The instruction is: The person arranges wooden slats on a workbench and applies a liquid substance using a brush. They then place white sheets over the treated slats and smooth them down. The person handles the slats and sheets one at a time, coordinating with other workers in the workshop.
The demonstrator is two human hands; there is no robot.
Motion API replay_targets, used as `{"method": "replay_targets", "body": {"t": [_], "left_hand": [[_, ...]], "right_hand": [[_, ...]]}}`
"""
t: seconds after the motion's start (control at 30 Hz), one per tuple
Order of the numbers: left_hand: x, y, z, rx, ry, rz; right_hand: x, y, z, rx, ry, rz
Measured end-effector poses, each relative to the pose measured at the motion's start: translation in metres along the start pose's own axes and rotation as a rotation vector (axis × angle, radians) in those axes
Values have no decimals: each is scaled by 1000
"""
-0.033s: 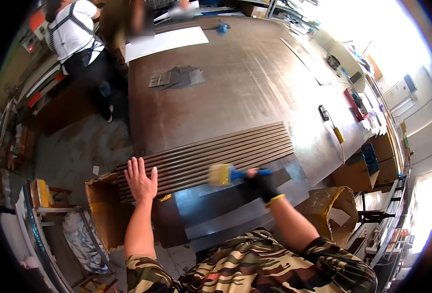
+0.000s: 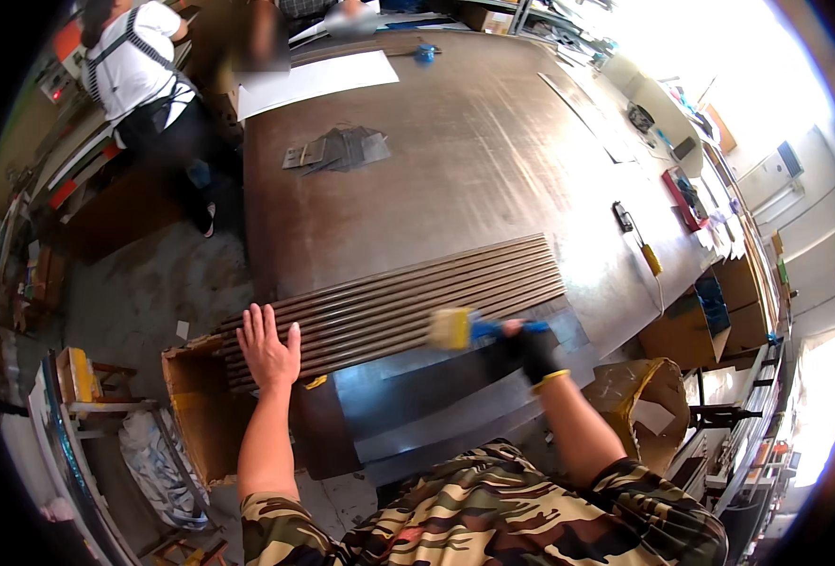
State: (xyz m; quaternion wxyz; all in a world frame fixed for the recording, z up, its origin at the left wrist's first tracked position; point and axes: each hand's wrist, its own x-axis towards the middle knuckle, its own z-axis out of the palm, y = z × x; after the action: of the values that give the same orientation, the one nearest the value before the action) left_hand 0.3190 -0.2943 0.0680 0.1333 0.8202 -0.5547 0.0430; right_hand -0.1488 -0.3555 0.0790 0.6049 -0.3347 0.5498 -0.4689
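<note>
Several long brown metal rods or tubes lie side by side along the near edge of the table. My bare left hand rests flat on their left ends, fingers stretched out. In a black glove with a yellow cuff, my right hand is closed around the blue handle of a wide paintbrush. The brush's pale bristles point left, at the near side of the rods; blur hides whether they touch. Under the brush and glove, dark and grey sheets cover the table's near edge.
The big brown table bears a pile of grey mesh pieces, a white sheet and a yellow-and-black corded tool. Cardboard boxes stand at the near left and right. A person stands at the far left.
My right hand and the paintbrush have shifted to the right and slightly away from me. My left hand stays flat on the rods.
</note>
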Motion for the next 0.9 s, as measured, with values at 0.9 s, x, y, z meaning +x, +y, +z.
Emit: {"method": "replay_targets", "body": {"t": [0.9], "left_hand": [[2,0,5,63,-19,11]], "right_hand": [[-132,-7,125,-947,-524,-984]]}}
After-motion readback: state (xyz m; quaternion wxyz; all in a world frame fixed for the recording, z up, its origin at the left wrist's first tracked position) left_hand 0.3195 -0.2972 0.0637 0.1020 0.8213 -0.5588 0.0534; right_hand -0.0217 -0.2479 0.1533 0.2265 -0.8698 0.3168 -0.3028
